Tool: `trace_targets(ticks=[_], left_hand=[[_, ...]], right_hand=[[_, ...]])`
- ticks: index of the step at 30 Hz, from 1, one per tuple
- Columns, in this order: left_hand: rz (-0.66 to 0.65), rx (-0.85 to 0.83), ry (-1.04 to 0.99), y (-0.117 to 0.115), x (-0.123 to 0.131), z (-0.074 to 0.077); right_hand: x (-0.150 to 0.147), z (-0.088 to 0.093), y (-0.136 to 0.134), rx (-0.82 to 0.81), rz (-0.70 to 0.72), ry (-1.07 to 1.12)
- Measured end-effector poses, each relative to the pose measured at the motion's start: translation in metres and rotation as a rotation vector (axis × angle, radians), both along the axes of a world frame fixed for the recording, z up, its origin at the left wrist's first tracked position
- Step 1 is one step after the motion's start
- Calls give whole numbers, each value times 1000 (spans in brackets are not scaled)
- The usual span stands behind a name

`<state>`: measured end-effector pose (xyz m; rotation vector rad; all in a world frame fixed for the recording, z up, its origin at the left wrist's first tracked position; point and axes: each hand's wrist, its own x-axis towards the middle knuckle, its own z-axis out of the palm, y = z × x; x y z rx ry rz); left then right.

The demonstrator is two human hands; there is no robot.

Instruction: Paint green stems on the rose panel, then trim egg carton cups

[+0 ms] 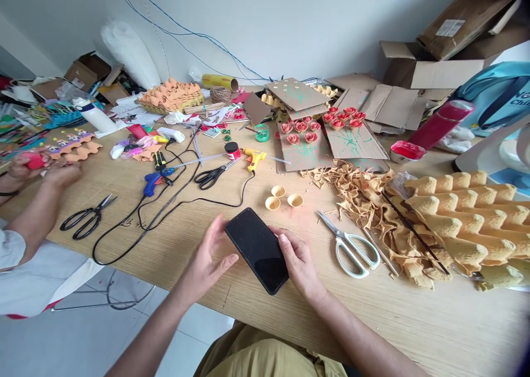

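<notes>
A black phone with a dark screen (257, 251) is tilted above the table's front part, in the middle of the view. My right hand (298, 261) grips its right edge, thumb on the front. My left hand (210, 258) is just left of the phone, fingers apart, holding nothing. Behind the phone stand three small tan cups (278, 191). White-handled scissors (351, 247) lie to the right of my right hand. Torn tan carton scraps (360, 200) are heaped beyond them.
Egg cartons (467, 217) are at the right, near a red bottle (443, 123). Red paper flowers (300, 126) sit on cardboard. A yellow glue gun (253, 159), blue glue gun (154, 182), cords and black scissors (88, 217) lie leftward. Another person's hands (62, 171) are at the far left.
</notes>
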<state>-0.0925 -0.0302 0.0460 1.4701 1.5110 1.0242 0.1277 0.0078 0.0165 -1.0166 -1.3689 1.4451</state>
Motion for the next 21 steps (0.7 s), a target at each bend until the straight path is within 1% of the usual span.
trace_targets(ticks=[2, 4, 5, 7, 9, 13, 21], left_hand=[[-49, -191, -412, -6, 18, -8], [4, -255, -747, -7, 36, -9], [37, -282, -867, -6, 44, -8], [107, -321, -1029, -2, 55, -3], [157, -344, -1119, 2, 60, 4], [217, -363, -1206, 8, 58, 13], [368, -423, -1273, 13, 44, 10]], right_hand=[[-2, 0, -2, -1, -31, 21], [-3, -2, -4, -3, -43, 28], [-3, -3, -5, -8, -46, 30], [-3, -6, -5, -12, -48, 30], [-3, -9, -5, 1, -44, 26], [-2, -12, -6, 21, -47, -4], [-4, -13, -8, -22, -4, -51]])
